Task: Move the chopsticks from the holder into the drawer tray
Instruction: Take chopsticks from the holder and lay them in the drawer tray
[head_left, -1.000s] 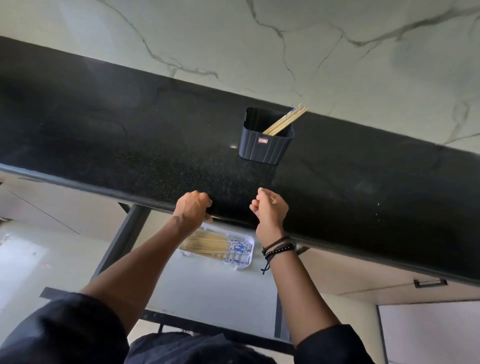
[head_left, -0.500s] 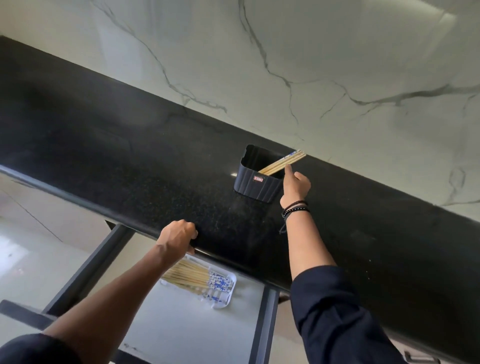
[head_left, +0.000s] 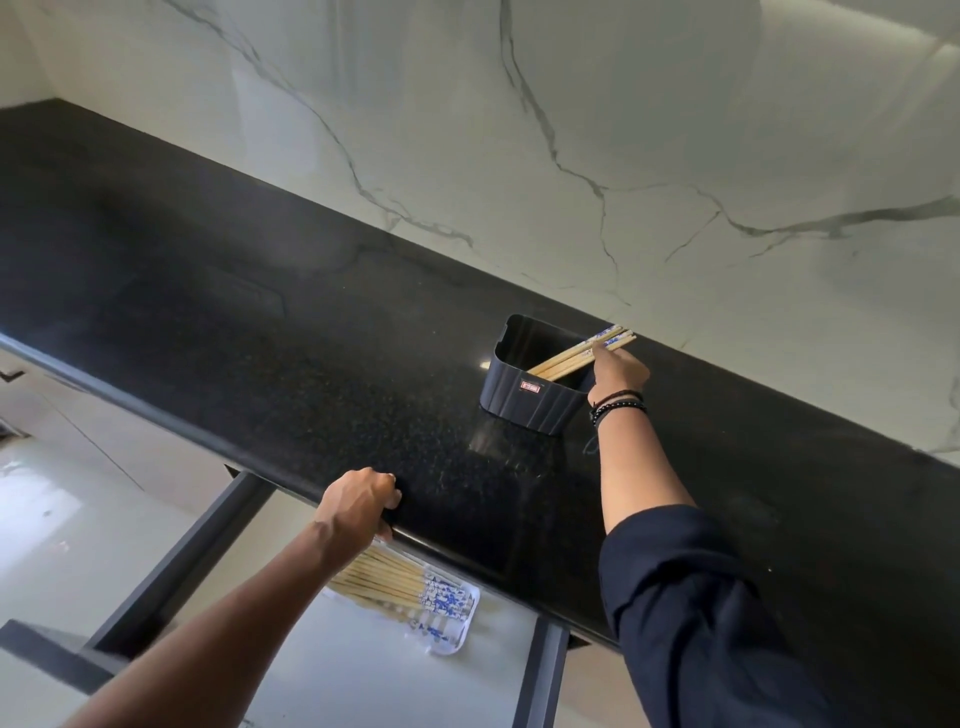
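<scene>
1. The right hand (head_left: 618, 371) reaches to the black ribbed holder (head_left: 530, 400) near the counter's back edge, fingers pinched around the bamboo chopsticks (head_left: 576, 353) leaning out of it.
2. The left hand (head_left: 358, 501) curls closed over the front edge of the glossy speckled black countertop (head_left: 260, 338).
3. Below, a white tray (head_left: 457, 631) in the open drawer (head_left: 208, 545) holds more blue-patterned chopsticks.

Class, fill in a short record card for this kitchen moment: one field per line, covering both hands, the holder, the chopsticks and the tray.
Right hand: touching the chopsticks in holder
Left hand: gripping the countertop edge
Holder: dark, upright on the countertop
Tray: in the open drawer, below the counter
Chopsticks in tray: many, lying flat
</scene>
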